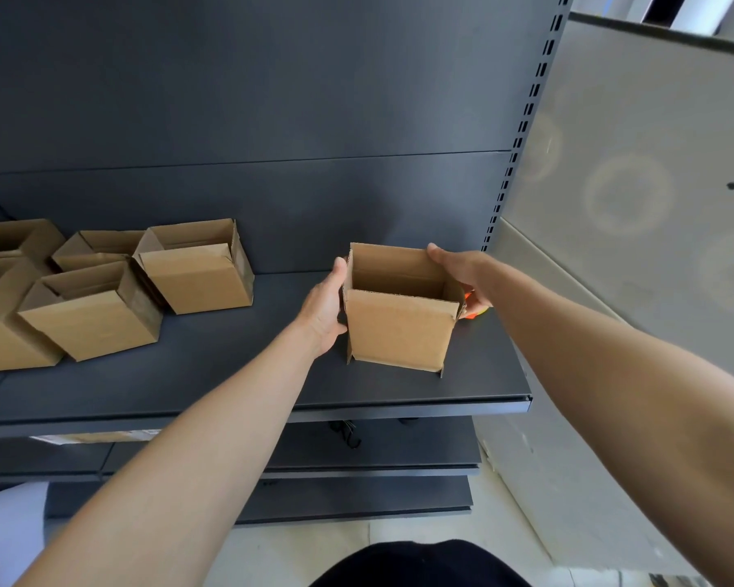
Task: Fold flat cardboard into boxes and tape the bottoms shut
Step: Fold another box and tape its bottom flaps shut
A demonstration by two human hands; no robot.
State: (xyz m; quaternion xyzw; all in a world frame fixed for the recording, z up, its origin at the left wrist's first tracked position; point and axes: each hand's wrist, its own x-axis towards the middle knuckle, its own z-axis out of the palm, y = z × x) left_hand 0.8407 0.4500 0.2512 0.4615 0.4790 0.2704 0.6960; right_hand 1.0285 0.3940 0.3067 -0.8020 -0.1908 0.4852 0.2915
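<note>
Two hands, left hand [321,309] and right hand [462,271], grip box [399,332].

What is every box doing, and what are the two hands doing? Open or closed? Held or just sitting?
held box, upright, top open, bottom out of sight
left hand, gripping the held box's left side
right hand, gripping its far right corner
boxes on the left, tops open, sitting untouched on the shelf
orange thing, mostly hidden behind the held box
</note>
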